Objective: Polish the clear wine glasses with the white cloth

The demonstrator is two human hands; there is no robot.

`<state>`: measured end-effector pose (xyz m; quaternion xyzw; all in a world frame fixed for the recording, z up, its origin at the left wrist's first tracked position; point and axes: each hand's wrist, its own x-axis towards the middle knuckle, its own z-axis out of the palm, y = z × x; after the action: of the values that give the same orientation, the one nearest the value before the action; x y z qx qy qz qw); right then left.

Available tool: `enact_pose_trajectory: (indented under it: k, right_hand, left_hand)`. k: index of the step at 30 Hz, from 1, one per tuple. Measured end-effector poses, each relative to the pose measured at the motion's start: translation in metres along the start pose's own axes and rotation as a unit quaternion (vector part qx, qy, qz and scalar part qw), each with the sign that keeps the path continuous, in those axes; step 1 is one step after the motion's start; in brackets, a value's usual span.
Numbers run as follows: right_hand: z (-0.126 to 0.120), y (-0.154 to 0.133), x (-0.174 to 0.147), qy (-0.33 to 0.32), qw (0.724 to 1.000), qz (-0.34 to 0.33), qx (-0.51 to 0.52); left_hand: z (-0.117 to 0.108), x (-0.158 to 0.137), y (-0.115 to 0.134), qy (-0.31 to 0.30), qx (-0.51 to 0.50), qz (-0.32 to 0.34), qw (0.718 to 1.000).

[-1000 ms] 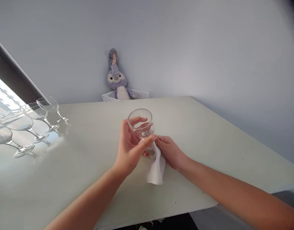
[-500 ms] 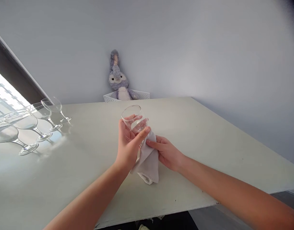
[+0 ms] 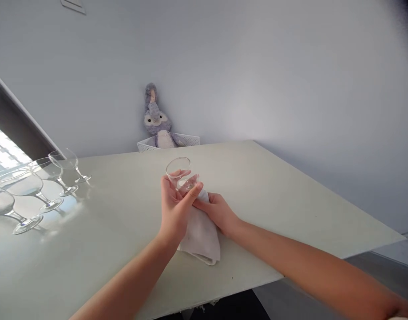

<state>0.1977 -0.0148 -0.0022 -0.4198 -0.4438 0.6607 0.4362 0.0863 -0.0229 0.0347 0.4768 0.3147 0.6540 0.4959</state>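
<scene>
Above the near half of the pale table (image 3: 290, 195), a clear wine glass (image 3: 180, 172) tilts in the left hand (image 3: 173, 206), its rim upward and its stem hidden. The left fingers curl around the far side of the bowl, with the thumb across the near side. Just beside it, the right hand (image 3: 221, 214) grips a white cloth (image 3: 200, 238) against the glass's lower part; most of its fingers are hidden behind. Four stemmed glasses (image 3: 51, 205) stand in a row at the left, and a plush rabbit (image 3: 158, 123) sits in a perforated white basket (image 3: 192, 140) beyond the far edge.
</scene>
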Motion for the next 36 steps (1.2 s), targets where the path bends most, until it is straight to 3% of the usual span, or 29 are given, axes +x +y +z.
enact_pose_trajectory:
  k: [4, 10, 13, 16, 19, 24, 29, 32, 36]
  right_hand:
    - [-0.005, 0.001, 0.004, 0.05, 0.998, -0.023, -0.025]
    - [-0.029, -0.029, 0.004, -0.009, 0.999, 0.015, -0.03]
    - [-0.05, -0.053, -0.007, -0.05, 0.993, 0.052, -0.092]
    - [-0.078, -0.072, -0.031, -0.091, 0.975, 0.028, -0.2]
    - [-0.109, -0.077, -0.06, -0.043, 0.974, -0.014, -0.223]
    - [-0.152, -0.054, -0.102, 0.168, 0.977, -0.014, -0.132]
    - [-0.175, -0.024, -0.126, 0.286, 0.956, 0.002, -0.071]
    - [-0.178, -0.015, -0.129, 0.298, 0.953, -0.006, -0.06]
    - [-0.174, -0.014, -0.127, 0.255, 0.961, -0.03, -0.099]
  left_hand:
    - [0.012, 0.001, -0.006, 0.008, 0.008, 0.022, 1.0]
    - [0.022, 0.02, -0.004, -0.025, 0.022, 0.033, 0.999]
    - [0.024, 0.03, 0.006, -0.077, 0.007, 0.022, 0.997]
    - [0.03, 0.04, 0.015, -0.119, -0.023, -0.021, 0.992]
    - [0.04, 0.052, 0.013, -0.128, -0.044, -0.039, 0.99]
    - [0.075, 0.074, -0.024, -0.152, 0.019, -0.058, 0.986]
    - [0.126, 0.102, -0.072, -0.193, 0.088, -0.076, 0.974]
    - [0.157, 0.124, -0.099, -0.198, 0.091, -0.084, 0.972]
    - [0.188, 0.153, -0.13, -0.176, 0.099, -0.086, 0.976]
